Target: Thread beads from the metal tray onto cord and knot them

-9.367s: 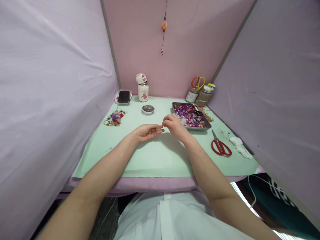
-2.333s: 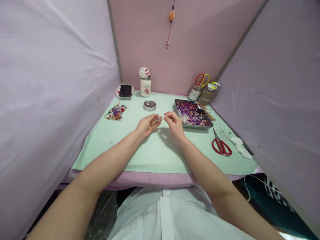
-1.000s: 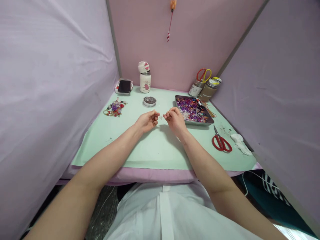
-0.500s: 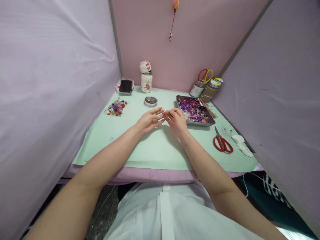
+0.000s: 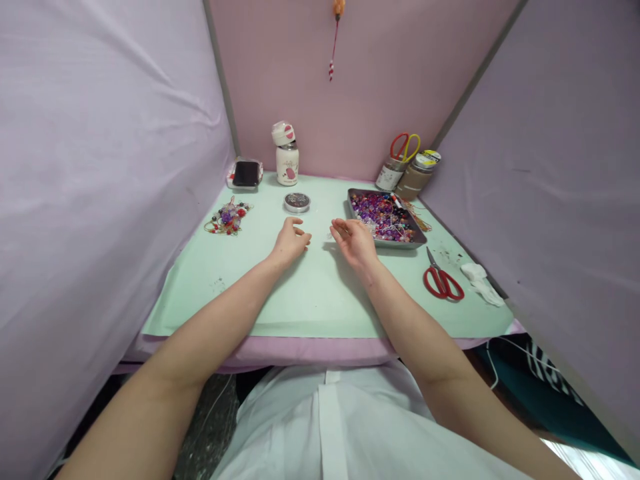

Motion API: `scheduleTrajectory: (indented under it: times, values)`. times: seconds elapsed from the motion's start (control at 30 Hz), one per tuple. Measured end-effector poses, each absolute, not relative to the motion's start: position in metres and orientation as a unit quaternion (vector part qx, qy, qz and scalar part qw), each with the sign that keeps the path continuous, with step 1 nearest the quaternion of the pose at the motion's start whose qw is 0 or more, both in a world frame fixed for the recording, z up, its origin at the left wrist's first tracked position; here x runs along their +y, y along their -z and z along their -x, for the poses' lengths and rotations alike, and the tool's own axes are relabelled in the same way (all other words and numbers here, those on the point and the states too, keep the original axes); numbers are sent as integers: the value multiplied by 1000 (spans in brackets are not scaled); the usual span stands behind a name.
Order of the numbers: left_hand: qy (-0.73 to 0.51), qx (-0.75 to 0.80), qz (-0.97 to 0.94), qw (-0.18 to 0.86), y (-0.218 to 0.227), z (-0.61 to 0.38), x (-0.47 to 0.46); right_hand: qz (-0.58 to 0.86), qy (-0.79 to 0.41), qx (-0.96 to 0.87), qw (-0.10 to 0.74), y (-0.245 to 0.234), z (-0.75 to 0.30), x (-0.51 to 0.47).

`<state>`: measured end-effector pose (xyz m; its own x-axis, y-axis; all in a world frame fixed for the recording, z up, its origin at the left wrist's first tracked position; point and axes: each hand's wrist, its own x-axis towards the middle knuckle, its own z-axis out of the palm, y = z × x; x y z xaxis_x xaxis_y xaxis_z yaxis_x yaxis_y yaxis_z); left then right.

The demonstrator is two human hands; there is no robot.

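Observation:
My left hand (image 5: pixel 291 241) hovers above the pale green mat (image 5: pixel 310 300), fingers loosely bent and apart, with nothing visible in it. Across a gap to its right is my right hand (image 5: pixel 356 241), its fingertips drawn together. A faint, clear speck shows by those fingertips, too small to name. Beside the right hand lies a dark metal tray (image 5: pixel 400 245) heaped with purple, clear and orange beads (image 5: pixel 383 217). A round, clear-lidded container (image 5: pixel 297 203) of small dark pieces stands just beyond the left hand.
Strung beads (image 5: pixel 229 217) lie at the left, near a black phone-like slab (image 5: pixel 247 173) and a white bottle (image 5: pixel 287 163). Red-handled scissors (image 5: pixel 443 283) and a crumpled white tissue (image 5: pixel 481 283) are at the right. Behind the tray, jars (image 5: pixel 417 177) stand against the fabric wall.
My hands were together at the fingertips; now they are apart, the left one drawn back to the left with its fingers more bent. The right hand has hardly moved. The view shifted slightly.

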<state>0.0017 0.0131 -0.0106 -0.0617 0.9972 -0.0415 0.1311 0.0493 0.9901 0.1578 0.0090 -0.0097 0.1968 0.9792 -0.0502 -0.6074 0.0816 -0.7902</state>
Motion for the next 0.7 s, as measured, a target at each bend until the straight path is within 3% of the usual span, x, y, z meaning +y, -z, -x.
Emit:
scheduleTrajectory:
  times: [0.1, 0.27, 0.37, 0.7]
  values:
    - [-484, 551, -540, 413, 7, -2, 11, 339, -569, -258, 704, 9, -159, 11]
    - [-373, 431, -544, 616, 4, -10, 0, 318, -571, -276, 705, 4, -159, 9]
    - [-371, 413, -463, 690, 3, -11, 0, 305, -589, -297, 687, 1, -156, 5]
    - [-461, 393, -378, 700, 3, -6, 6, 285, -604, -323, 670, -4, -149, -2]
